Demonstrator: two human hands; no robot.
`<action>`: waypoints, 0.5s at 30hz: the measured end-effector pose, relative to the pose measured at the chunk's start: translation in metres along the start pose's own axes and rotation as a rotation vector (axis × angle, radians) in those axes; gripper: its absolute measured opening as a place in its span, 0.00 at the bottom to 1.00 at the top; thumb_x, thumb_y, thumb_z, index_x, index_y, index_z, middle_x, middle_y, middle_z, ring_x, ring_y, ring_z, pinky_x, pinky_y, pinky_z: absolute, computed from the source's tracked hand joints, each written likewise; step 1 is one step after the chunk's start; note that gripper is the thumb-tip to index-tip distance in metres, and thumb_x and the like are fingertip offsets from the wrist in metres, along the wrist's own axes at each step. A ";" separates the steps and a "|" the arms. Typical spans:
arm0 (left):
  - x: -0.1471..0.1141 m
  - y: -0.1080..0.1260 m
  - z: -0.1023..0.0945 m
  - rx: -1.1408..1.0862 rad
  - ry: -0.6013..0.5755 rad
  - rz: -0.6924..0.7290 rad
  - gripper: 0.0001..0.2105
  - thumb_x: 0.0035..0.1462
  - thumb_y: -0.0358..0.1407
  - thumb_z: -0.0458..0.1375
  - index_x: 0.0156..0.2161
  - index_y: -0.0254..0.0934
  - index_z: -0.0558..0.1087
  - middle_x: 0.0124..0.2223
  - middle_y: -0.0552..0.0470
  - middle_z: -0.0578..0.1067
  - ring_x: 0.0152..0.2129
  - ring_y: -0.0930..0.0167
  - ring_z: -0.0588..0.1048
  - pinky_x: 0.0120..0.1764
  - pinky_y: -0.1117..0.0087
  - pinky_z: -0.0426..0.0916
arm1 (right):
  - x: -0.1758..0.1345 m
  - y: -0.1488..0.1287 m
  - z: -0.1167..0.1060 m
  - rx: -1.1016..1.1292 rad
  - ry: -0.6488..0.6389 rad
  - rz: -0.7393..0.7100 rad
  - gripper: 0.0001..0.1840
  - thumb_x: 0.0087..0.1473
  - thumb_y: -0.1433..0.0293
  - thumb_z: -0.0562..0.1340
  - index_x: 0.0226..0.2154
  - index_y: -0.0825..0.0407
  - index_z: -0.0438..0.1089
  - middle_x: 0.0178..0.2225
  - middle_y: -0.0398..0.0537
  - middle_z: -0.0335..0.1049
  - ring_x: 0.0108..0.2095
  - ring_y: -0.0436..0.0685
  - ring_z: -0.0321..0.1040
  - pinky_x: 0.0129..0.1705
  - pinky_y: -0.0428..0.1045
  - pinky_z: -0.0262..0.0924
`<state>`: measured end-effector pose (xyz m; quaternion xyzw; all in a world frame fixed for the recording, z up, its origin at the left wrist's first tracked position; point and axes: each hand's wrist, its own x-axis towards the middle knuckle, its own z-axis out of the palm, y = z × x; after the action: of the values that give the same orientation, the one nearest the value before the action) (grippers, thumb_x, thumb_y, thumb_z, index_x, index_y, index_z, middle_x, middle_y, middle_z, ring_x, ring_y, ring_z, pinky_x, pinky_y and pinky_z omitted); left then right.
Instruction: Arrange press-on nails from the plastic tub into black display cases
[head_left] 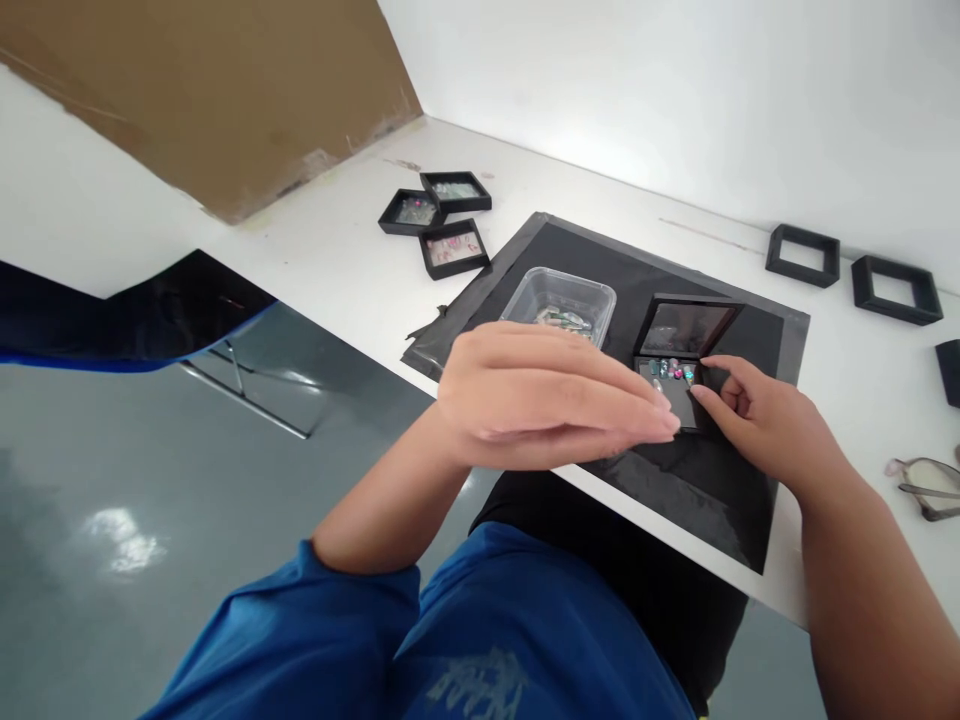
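Note:
An open black display box (681, 410) lies on the dark mat, its clear-windowed lid (686, 328) tilted up. Along the upper part of its grey inside runs a row of small shiny gems (677, 371), some pink, some bluish. My right hand (765, 415) grips the box's right edge between thumb and forefinger, its other fingers curled. My left hand (555, 395) hovers over the mat left of the box, fingers pressed together in a pinch. By its fingertips shows a small clear piece; whether it is held, I cannot tell.
A clear plastic tub (600, 297) of shiny pieces stands behind my left hand on the black mat (637, 262). Three filled black frames (455, 268) lie at the back left. Two hollow black frames (896, 290) stand right, with glasses (930, 488) nearer the front.

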<state>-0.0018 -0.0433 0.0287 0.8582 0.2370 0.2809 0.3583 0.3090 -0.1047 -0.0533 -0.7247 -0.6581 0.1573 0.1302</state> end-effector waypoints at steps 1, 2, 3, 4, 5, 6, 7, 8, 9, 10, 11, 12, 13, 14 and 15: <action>0.000 0.003 0.002 -0.025 -0.028 -0.009 0.17 0.61 0.58 0.62 0.32 0.53 0.84 0.33 0.50 0.85 0.33 0.66 0.84 0.37 0.63 0.85 | 0.000 -0.001 -0.001 -0.001 -0.008 0.002 0.31 0.64 0.44 0.58 0.58 0.45 0.74 0.27 0.43 0.72 0.25 0.58 0.68 0.29 0.53 0.59; 0.001 0.005 0.005 -0.048 -0.043 -0.019 0.18 0.61 0.61 0.62 0.32 0.53 0.84 0.33 0.50 0.85 0.33 0.65 0.84 0.36 0.63 0.85 | -0.001 -0.002 -0.002 0.001 -0.013 0.000 0.31 0.64 0.44 0.58 0.59 0.45 0.74 0.27 0.43 0.72 0.25 0.58 0.68 0.29 0.53 0.59; 0.000 0.007 0.010 -0.069 -0.046 -0.024 0.19 0.61 0.63 0.61 0.32 0.54 0.84 0.32 0.50 0.84 0.32 0.65 0.84 0.36 0.63 0.85 | -0.001 -0.003 -0.002 0.004 -0.014 -0.002 0.31 0.64 0.45 0.58 0.59 0.46 0.74 0.28 0.44 0.72 0.25 0.58 0.68 0.29 0.53 0.59; 0.000 0.008 0.017 -0.092 -0.033 -0.020 0.21 0.61 0.64 0.60 0.33 0.54 0.85 0.31 0.50 0.84 0.31 0.65 0.84 0.35 0.63 0.85 | -0.001 -0.004 -0.003 0.012 -0.014 -0.003 0.31 0.64 0.45 0.59 0.58 0.46 0.74 0.27 0.44 0.72 0.25 0.58 0.67 0.29 0.53 0.58; -0.002 0.009 0.028 -0.120 -0.004 -0.003 0.22 0.62 0.64 0.59 0.34 0.53 0.85 0.30 0.50 0.84 0.30 0.66 0.83 0.34 0.64 0.84 | -0.002 -0.005 -0.005 0.028 -0.014 0.001 0.30 0.64 0.45 0.59 0.58 0.45 0.75 0.27 0.44 0.72 0.25 0.58 0.68 0.28 0.53 0.58; -0.003 0.009 0.043 -0.156 0.022 0.026 0.22 0.64 0.63 0.58 0.34 0.53 0.85 0.30 0.50 0.84 0.28 0.67 0.83 0.33 0.65 0.84 | -0.003 -0.006 -0.006 0.054 -0.019 0.007 0.29 0.64 0.45 0.59 0.57 0.45 0.76 0.26 0.43 0.72 0.25 0.58 0.68 0.29 0.52 0.59; -0.006 0.009 0.060 -0.203 0.060 0.076 0.21 0.66 0.60 0.58 0.34 0.52 0.86 0.29 0.50 0.84 0.25 0.68 0.82 0.32 0.67 0.83 | -0.003 -0.007 -0.007 0.089 -0.025 0.015 0.28 0.64 0.45 0.60 0.55 0.44 0.77 0.26 0.43 0.72 0.25 0.57 0.67 0.29 0.52 0.59; -0.009 0.009 0.079 -0.267 0.084 0.144 0.20 0.68 0.56 0.57 0.33 0.51 0.85 0.28 0.50 0.83 0.23 0.70 0.81 0.30 0.69 0.82 | -0.004 -0.008 -0.009 0.132 -0.030 0.019 0.27 0.64 0.45 0.60 0.54 0.44 0.78 0.26 0.43 0.72 0.25 0.56 0.67 0.29 0.52 0.59; -0.012 0.009 0.099 -0.330 0.061 0.211 0.18 0.70 0.50 0.58 0.33 0.50 0.85 0.30 0.50 0.84 0.22 0.72 0.80 0.30 0.71 0.81 | -0.005 -0.008 -0.011 0.180 -0.029 0.020 0.27 0.64 0.45 0.61 0.52 0.44 0.79 0.26 0.43 0.72 0.25 0.56 0.66 0.29 0.52 0.59; -0.016 0.010 0.119 -0.402 0.053 0.305 0.16 0.70 0.45 0.59 0.33 0.49 0.84 0.30 0.51 0.84 0.22 0.73 0.81 0.30 0.74 0.81 | -0.006 -0.009 -0.013 0.229 -0.025 0.014 0.26 0.63 0.45 0.61 0.51 0.44 0.79 0.26 0.43 0.72 0.25 0.55 0.65 0.29 0.52 0.59; -0.020 0.010 0.137 -0.473 0.063 0.369 0.14 0.70 0.41 0.60 0.33 0.48 0.84 0.32 0.51 0.84 0.22 0.75 0.81 0.32 0.75 0.81 | -0.007 -0.010 -0.015 0.277 -0.015 0.006 0.26 0.63 0.45 0.62 0.50 0.45 0.80 0.26 0.43 0.72 0.25 0.54 0.64 0.29 0.52 0.59; -0.024 0.011 0.153 -0.542 0.087 0.430 0.11 0.69 0.38 0.62 0.33 0.46 0.83 0.34 0.51 0.84 0.22 0.76 0.81 0.32 0.77 0.80 | -0.008 -0.011 -0.017 0.324 0.003 -0.003 0.25 0.63 0.46 0.63 0.49 0.45 0.80 0.26 0.43 0.72 0.24 0.54 0.62 0.29 0.52 0.59; -0.028 0.012 0.164 -0.615 0.143 0.454 0.09 0.67 0.36 0.63 0.34 0.44 0.83 0.36 0.50 0.85 0.22 0.76 0.81 0.32 0.78 0.80 | -0.009 -0.013 -0.019 0.374 0.023 -0.012 0.25 0.63 0.46 0.63 0.49 0.46 0.81 0.26 0.43 0.70 0.24 0.54 0.61 0.28 0.52 0.58; -0.031 0.014 0.172 -0.673 0.176 0.467 0.06 0.66 0.34 0.65 0.36 0.44 0.83 0.38 0.48 0.85 0.24 0.76 0.82 0.33 0.78 0.80 | -0.010 -0.014 -0.021 0.425 0.042 -0.024 0.24 0.63 0.47 0.64 0.48 0.46 0.81 0.25 0.42 0.68 0.24 0.53 0.60 0.28 0.52 0.57; -0.032 0.015 0.175 -0.718 0.199 0.462 0.04 0.66 0.32 0.65 0.39 0.43 0.83 0.39 0.47 0.86 0.26 0.74 0.83 0.34 0.78 0.81 | -0.011 -0.016 -0.024 0.477 0.064 -0.040 0.22 0.63 0.48 0.65 0.47 0.46 0.82 0.24 0.41 0.66 0.24 0.53 0.59 0.28 0.52 0.56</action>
<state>0.0922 -0.1571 -0.0725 0.6785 -0.0402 0.4996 0.5370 0.3034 -0.1132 -0.0249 -0.6648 -0.6121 0.2824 0.3218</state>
